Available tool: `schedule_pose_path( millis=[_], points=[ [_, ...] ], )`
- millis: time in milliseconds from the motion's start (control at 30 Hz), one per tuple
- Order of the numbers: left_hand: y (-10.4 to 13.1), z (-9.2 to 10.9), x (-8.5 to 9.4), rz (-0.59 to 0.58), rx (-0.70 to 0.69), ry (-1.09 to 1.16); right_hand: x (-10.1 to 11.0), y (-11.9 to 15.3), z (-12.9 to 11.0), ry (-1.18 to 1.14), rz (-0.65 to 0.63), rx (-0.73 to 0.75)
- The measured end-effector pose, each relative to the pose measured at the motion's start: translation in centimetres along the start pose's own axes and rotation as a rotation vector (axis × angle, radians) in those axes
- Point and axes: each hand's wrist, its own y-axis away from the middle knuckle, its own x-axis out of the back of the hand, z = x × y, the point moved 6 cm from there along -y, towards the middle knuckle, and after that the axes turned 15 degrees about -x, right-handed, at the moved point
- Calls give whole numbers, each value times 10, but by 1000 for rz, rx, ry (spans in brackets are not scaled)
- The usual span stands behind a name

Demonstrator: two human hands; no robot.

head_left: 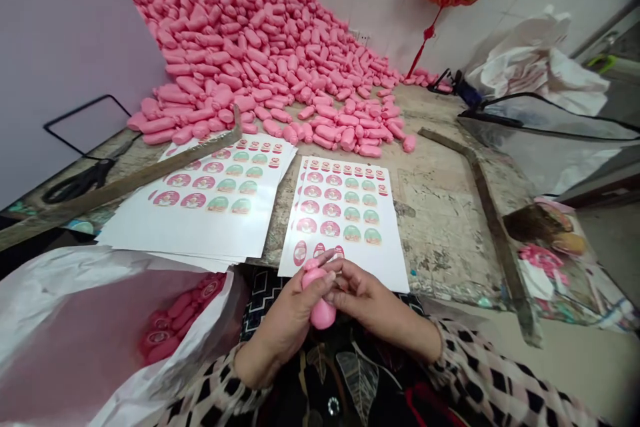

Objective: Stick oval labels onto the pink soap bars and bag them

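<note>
My left hand [293, 314] is wrapped round a pink sausage-shaped piece [323, 314] with a small knob at its upper end, held low in front of my body. My right hand [367, 290] closes on the right side of the same piece, thumb and fingers pressed against it. Whether a sticker lies under those fingertips is hidden. Just beyond both hands lies a white sticker sheet [393, 267] with rows of pink and green labels. To its left, a second stack of sticker sheets [240, 234] rests on the worn table [430, 214].
A big heap of pink pieces [260, 34] covers the table's back. A wooden strip [125, 184] crosses the left stack beside black scissors [80, 180]. Another strip [490, 214] borders the right. At lower left, a white bag [60, 320] holds labelled pink pieces [175, 320].
</note>
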Motion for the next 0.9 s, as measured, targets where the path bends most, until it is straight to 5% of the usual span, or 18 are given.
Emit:
schedule_pose_path(
  millis=[100, 233, 400, 500, 700, 900],
  points=[
    [2, 1, 6, 2, -4, -116, 33, 5, 13, 168, 66, -88],
    [0, 15, 23, 1, -100, -547, 89, 7, 19, 522, 552, -48],
    [-3, 21, 7, -288, -361, -1086, 88, 3, 5, 1028, 854, 61],
    [-4, 11, -5, -444, -366, -1215, 79, 0, -1, 1212, 932, 52],
    [-6, -15, -14, -690, -275, -1831, 80, -2, -3, 1353, 976, 24],
    [-4, -17, -13, -706, -379, -1965, 81, -6, -7, 1403, 897, 59]
  ],
)
